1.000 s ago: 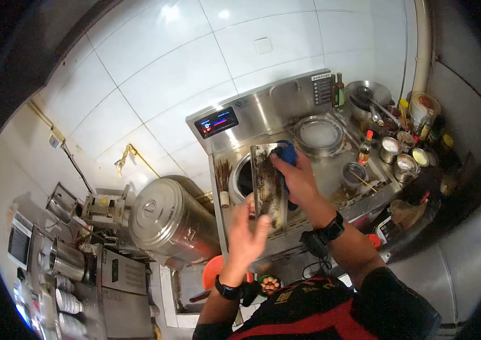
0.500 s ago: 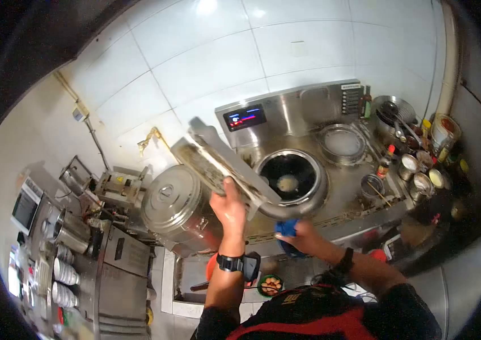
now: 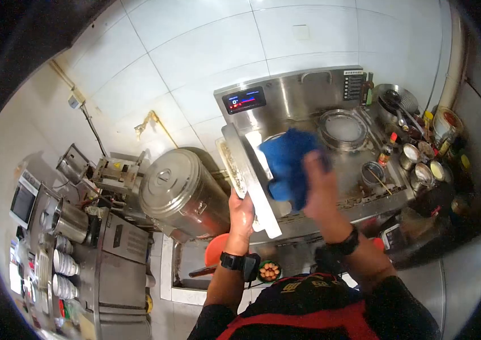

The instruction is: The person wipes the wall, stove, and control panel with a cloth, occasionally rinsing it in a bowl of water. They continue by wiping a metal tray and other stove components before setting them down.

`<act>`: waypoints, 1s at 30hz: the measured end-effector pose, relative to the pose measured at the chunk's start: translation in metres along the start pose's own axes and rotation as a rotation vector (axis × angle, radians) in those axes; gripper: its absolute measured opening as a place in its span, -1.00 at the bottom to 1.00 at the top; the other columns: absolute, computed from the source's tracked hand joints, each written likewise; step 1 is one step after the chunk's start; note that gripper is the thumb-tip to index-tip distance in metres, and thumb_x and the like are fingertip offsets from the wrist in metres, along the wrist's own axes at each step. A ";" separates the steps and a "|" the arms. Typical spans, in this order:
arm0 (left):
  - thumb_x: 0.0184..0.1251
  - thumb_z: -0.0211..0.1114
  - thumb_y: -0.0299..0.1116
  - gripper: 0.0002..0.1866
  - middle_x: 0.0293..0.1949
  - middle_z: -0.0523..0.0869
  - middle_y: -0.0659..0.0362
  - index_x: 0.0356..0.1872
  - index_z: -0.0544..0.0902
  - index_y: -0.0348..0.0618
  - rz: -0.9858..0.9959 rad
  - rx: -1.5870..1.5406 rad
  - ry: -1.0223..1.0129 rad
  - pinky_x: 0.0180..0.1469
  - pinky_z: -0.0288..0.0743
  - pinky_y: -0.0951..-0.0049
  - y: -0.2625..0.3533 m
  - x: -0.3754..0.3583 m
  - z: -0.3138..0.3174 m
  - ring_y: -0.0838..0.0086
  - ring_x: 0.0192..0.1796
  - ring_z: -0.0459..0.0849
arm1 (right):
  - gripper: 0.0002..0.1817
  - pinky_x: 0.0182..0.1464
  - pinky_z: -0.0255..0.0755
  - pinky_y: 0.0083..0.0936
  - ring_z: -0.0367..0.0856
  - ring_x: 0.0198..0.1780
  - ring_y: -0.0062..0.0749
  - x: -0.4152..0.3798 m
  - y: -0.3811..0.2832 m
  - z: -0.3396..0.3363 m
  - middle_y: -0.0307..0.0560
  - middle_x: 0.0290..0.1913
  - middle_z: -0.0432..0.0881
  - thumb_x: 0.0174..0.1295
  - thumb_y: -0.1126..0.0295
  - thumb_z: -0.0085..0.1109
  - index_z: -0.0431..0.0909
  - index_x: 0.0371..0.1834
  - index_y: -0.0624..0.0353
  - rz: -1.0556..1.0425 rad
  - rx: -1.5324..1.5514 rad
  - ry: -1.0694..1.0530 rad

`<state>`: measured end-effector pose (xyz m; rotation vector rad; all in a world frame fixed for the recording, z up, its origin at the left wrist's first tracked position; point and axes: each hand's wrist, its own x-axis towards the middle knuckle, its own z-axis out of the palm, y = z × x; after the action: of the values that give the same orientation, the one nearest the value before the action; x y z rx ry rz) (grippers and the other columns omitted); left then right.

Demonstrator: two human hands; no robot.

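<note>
My left hand (image 3: pixel 241 218) grips a long rectangular metal panel (image 3: pixel 260 205) by its side, holding it tilted nearly on edge above the front of the stove. Brown stains mark the side of the panel that faces left. In my right hand (image 3: pixel 322 192), blurred by motion, is a bunched blue cloth (image 3: pixel 289 164), close to the panel's right face. Behind the cloth, the round wok well seen earlier is almost fully hidden.
A large lidded stockpot (image 3: pixel 166 181) stands left of the stove (image 3: pixel 359 190). A round pan (image 3: pixel 343 129) sits at the back right, near a sauce bottle (image 3: pixel 386 150) and several seasoning containers. Below are an orange basin (image 3: pixel 215 249) and a bowl of eggs (image 3: pixel 268 272).
The panel has turned steeper, its far end swinging right, with my left hand lower on it. My right hand has lifted the blue cloth from the stove's front edge to the panel.
</note>
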<state>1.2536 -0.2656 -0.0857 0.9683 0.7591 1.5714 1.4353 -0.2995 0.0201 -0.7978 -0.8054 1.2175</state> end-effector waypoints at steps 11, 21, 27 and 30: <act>0.56 0.21 -0.32 -0.68 -0.03 0.69 0.18 0.15 0.53 -0.34 0.021 0.318 -0.123 0.02 0.51 0.47 0.002 -0.036 0.010 0.55 -0.08 0.60 | -0.33 0.60 -0.01 -0.17 0.06 0.59 0.22 0.051 0.045 -0.001 0.36 0.58 0.07 0.11 0.70 -0.03 0.20 0.40 0.45 -0.864 -0.813 -0.270; 0.53 0.25 -0.20 -0.60 -0.07 0.70 0.22 0.14 0.54 -0.35 0.057 0.468 -0.049 0.01 0.48 0.50 0.013 -0.013 0.001 0.55 -0.06 0.57 | -0.53 0.52 0.17 -0.26 0.17 0.57 0.12 0.043 0.063 0.000 0.32 0.57 0.13 0.28 0.60 0.04 0.39 0.28 0.46 -0.798 -0.852 -0.323; 0.56 0.19 -0.39 -0.71 -0.01 0.70 0.18 0.15 0.54 -0.35 0.038 0.219 -0.017 0.07 0.49 0.51 0.003 -0.012 0.001 0.56 -0.03 0.61 | -0.52 0.53 0.16 -0.24 0.19 0.56 0.11 0.030 0.054 0.002 0.25 0.56 0.18 0.34 0.52 0.03 0.37 0.33 0.40 -0.765 -0.784 -0.428; 0.56 0.19 -0.39 -0.70 0.00 0.69 0.17 0.17 0.52 -0.33 0.078 0.181 0.052 0.08 0.49 0.50 0.014 0.008 -0.017 0.55 -0.03 0.61 | -0.54 0.54 0.15 -0.22 0.20 0.56 0.09 -0.002 0.070 -0.026 0.23 0.55 0.21 0.35 0.48 0.03 0.42 0.30 0.39 -0.629 -0.863 -0.682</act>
<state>1.2312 -0.2604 -0.0803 1.1033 0.9220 1.6204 1.4240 -0.2919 -0.0538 -0.6938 -2.0451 0.5122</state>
